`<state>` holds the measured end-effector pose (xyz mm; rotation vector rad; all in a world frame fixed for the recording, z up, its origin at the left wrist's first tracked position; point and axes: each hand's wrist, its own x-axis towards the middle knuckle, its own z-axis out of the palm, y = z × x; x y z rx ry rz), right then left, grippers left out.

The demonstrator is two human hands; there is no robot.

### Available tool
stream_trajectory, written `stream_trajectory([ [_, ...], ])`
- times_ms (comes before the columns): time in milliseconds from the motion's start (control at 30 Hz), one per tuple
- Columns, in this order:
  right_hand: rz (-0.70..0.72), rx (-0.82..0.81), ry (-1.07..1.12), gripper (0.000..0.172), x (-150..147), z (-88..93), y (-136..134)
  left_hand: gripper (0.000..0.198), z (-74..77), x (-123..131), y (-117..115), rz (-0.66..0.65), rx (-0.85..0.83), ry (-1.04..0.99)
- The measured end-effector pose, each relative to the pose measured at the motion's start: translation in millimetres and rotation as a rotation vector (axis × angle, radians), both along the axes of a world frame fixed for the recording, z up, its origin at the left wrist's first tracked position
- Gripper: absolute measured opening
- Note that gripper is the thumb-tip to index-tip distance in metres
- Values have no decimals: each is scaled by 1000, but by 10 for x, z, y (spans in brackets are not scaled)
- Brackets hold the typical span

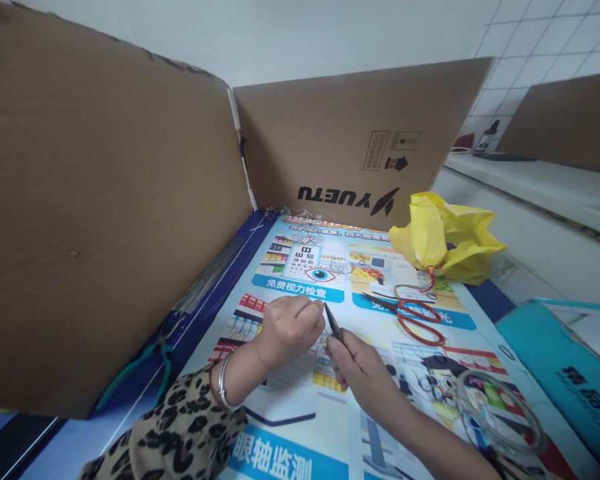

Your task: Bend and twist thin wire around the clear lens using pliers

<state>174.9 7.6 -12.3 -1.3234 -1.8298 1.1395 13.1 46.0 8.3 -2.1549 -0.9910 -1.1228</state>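
Note:
My left hand (290, 327) is curled in a pinch over the printed poster (300, 427), fingers closed on something too small to make out. A silver bangle and a leopard-print sleeve sit on that wrist. My right hand (355, 363) grips dark slim pliers (333, 323), their tip pointing up toward the left fingertips. The two hands nearly touch.
Red-handled scissors (415, 313) lie on the poster to the right, beside a crumpled yellow bag (445, 243). A coil of clear tubing (500, 413) lies at right. Teal-handled pliers (145, 363) rest at left. Cardboard walls (105, 200) stand left and behind. A teal pouch (565, 373) lies far right.

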Motion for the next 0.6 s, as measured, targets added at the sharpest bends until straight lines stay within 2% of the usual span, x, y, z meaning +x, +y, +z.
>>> stream_trajectory([
  [267, 20, 13, -83, 32, 12, 99, 12, 14, -23, -37, 32, -54, -1, 42],
  [400, 35, 13, -130, 30, 64, 177, 43, 8, 59, -77, 39, -106, 1, 76],
  [600, 109, 114, -205, 28, 172, 257, 122, 9, 169, -131, 45, -138, -7, 112],
])
